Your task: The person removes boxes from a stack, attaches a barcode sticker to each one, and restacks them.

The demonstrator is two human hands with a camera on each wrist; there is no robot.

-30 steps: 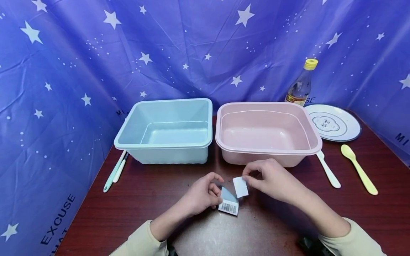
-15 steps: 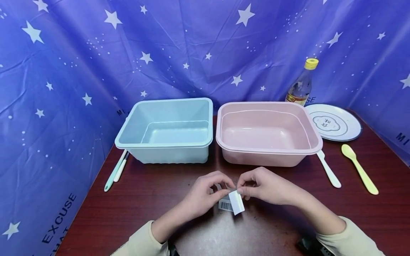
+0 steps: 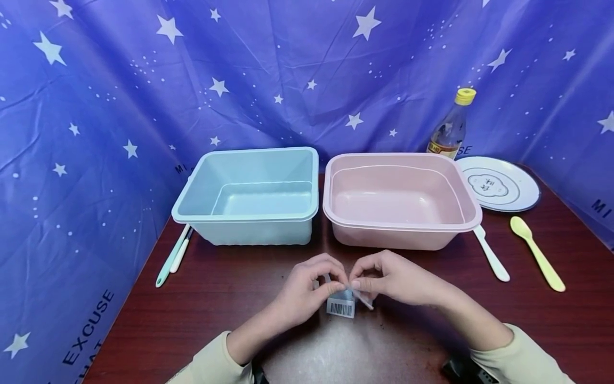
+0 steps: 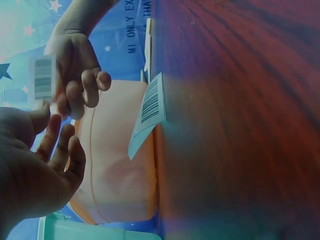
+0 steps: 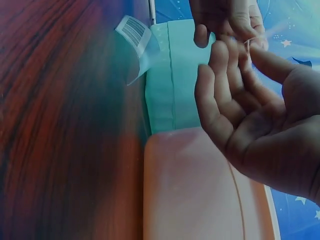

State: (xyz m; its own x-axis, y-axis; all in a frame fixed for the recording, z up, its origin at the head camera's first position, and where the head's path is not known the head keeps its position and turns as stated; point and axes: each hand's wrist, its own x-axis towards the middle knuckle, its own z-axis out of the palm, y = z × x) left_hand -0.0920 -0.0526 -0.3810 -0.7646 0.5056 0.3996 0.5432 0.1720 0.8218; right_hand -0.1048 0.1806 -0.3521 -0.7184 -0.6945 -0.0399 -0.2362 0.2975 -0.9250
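Note:
My left hand [image 3: 307, 292] and right hand [image 3: 393, 277] meet fingertip to fingertip just above the table, in front of the two basins. Between them they pinch a small white barcode label [image 3: 363, 300], seen nearly edge-on in the head view. It is blurred in the left wrist view, where the label [image 4: 42, 80] shows its barcode. Below the fingers, a pale blue piece with a second barcode [image 3: 340, 308] rests on the table. In the right wrist view this bent piece [image 5: 135, 37] stands apart from both hands.
A light blue basin [image 3: 254, 233] and a pink basin [image 3: 384, 237] stand behind the hands. Long-handled utensils [image 3: 172, 261] lie at left. A white handle [image 3: 493, 256], yellow spoon [image 3: 539, 256], plate [image 3: 520, 184] and yellow-capped bottle [image 3: 451, 128] are at right.
My right hand has brought the white label leftward and down to my left hand, which has left the barcode piece on the table. The label has turned from face-on to nearly edge-on.

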